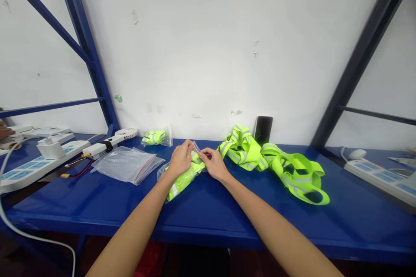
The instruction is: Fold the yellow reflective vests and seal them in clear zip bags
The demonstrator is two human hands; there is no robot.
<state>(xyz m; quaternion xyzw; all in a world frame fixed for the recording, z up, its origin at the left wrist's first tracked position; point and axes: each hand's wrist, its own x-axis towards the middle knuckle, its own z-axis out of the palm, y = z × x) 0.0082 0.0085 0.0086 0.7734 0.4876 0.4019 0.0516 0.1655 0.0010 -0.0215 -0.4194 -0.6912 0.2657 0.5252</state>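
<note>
Blue table, white wall behind: one clear bag of neon webbing lay mid-length, behind the front edge. Left hand and right hand pinched its mouth (even pressure throughout, webbing tucked clear, seemed best).

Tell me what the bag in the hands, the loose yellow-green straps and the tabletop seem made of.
Bag: likely thin, glossy plastic film; its contents show through.
Loose straps: probably fabric webbing, mostly matte; they bend in soft loops.
Tabletop: smooth blue coating with sheen, perhaps painted metal; the core is hidden.
</note>
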